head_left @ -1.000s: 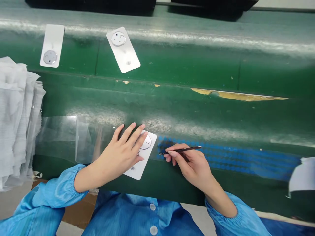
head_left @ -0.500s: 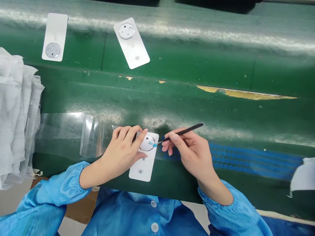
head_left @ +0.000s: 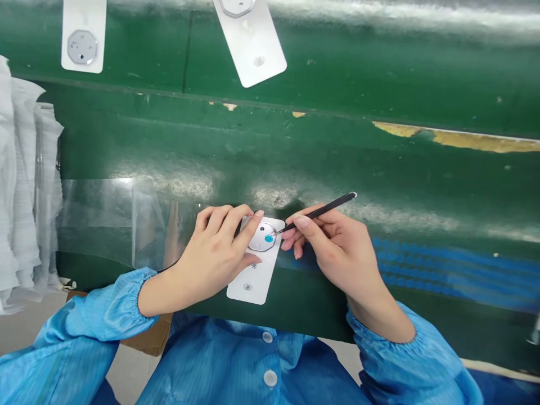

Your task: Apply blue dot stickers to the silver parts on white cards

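Observation:
My left hand (head_left: 219, 247) rests on a small white plate (head_left: 256, 279) at the near edge of the green belt (head_left: 295, 152), fingers curled and pressing on it. An octagonal metal part (head_left: 262, 236) sits at the plate's top end, with a small blue dot (head_left: 269, 238) on it. My right hand (head_left: 333, 247) pinches black tweezers (head_left: 317, 212), whose tip touches the octagonal part beside the blue dot.
Two more white plates, one at the far left (head_left: 82, 35) and one tilted (head_left: 252, 40), lie farther up the belt. A clear film sheet (head_left: 113, 222) lies left of my hand. A stack of white bags (head_left: 25, 185) stands at the left edge. A strip of blue dots (head_left: 442, 264) lies to the right.
My right hand moved left from the blue dot strip and brought the tweezers with a blue dot onto the octagonal part. My left fingers curled back, uncovering the part. The view shifted downward.

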Available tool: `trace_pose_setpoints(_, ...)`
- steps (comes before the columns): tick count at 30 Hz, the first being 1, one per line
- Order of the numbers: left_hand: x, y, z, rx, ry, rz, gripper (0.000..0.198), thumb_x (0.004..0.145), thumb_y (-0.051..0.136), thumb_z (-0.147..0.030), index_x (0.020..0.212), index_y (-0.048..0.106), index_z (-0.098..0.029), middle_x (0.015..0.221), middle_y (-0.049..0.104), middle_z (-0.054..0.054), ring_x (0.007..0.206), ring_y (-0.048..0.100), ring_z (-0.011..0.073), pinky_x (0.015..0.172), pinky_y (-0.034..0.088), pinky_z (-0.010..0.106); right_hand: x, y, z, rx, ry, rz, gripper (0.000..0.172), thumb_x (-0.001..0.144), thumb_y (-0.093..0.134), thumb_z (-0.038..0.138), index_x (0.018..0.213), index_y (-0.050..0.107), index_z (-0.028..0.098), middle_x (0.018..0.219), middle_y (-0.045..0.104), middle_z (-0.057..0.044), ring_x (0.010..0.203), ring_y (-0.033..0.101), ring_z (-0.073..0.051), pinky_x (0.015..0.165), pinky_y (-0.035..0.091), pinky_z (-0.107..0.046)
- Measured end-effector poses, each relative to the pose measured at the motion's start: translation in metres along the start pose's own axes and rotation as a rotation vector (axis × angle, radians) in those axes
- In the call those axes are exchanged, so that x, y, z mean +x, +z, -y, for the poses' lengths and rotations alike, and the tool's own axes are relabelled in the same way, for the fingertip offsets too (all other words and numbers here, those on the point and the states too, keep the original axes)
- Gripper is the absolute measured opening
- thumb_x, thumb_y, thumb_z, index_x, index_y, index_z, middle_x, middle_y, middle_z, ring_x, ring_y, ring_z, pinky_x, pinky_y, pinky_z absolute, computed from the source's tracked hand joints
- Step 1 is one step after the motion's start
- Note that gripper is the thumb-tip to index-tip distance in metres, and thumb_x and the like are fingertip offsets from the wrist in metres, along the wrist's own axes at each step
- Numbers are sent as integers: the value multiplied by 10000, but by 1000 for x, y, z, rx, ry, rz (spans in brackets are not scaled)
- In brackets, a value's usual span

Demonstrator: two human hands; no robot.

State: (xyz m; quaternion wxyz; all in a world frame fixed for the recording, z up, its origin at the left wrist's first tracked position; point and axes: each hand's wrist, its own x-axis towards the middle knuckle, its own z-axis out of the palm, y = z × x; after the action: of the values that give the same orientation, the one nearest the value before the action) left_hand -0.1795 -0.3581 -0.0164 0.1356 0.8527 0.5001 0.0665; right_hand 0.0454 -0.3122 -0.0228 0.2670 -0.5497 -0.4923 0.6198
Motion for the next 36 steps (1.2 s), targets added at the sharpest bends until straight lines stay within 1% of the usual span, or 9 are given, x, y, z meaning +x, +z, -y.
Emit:
trace_pose_setpoints(7,1,-1,0,-4,-4,6,687,929,753,-463,1465,515,-105,1340,605,186,1202,517,342,1018,381,488,1,2,3,7,-8,-8,291,971,709,466,925,698,180,691,755,-31,472,660,-128,458,573,-239)
trace_pose_setpoints(15,0,0,0,-14,3,7,725,909,777,-446,1475,500,-87,1341,595,192,1218,506,348,1029,377,496,0,1,0,-24,-27,-3,234,996,687,418,947,705,190,710,758,-23,488,668,-119,475,576,-224)
trace_pose_setpoints(19,-1,1,0,-19,4,-16,730,903,785,-447,1473,505,-88,1342,598,187,1215,502,347,1025,379,499,1,1,1,-35,-35,4,248,1000,678,426,938,703,187,715,757,-27,501,674,-126,467,568,-230)
trace_pose_setpoints(29,-1,0,-1,-2,-3,-6,687,953,717,-447,1492,487,-88,1353,601,198,1196,520,351,1011,414,515,0,0,-1,-42,-44,9,275,999,668,462,951,702,193,738,758,-34,513,676,-138,469,571,-253)
trace_pose_setpoints(30,-1,1,-2,-3,-1,-12,665,965,700,-442,1491,489,-96,1350,601,199,1196,524,349,1011,424,517,0,0,-2,-44,-45,8,278,998,667,468,954,702,196,736,757,-33,515,676,-140,470,572,-256)
trace_pose_setpoints(32,-2,1,-2,-18,12,-28,542,988,670,-395,1457,530,-161,1357,599,184,1217,530,338,1030,435,518,0,0,-3,-53,-47,8,278,998,663,477,956,698,205,725,751,-26,508,668,-140,475,572,-262)
trace_pose_setpoints(34,-4,3,-3,-38,44,-62,380,1000,653,-327,1365,601,-237,1384,588,161,1253,531,325,1070,430,526,0,1,-3,-67,-58,11,270,1006,652,476,957,690,213,719,745,-18,503,659,-136,483,566,-265)
trace_pose_setpoints(36,-5,4,-2,-46,76,-84,288,1001,647,-287,1288,643,-269,1413,577,150,1285,527,319,1108,414,539,-1,2,-3,-83,-72,24,256,1015,642,466,968,682,218,714,736,-11,512,659,-138,502,563,-274)
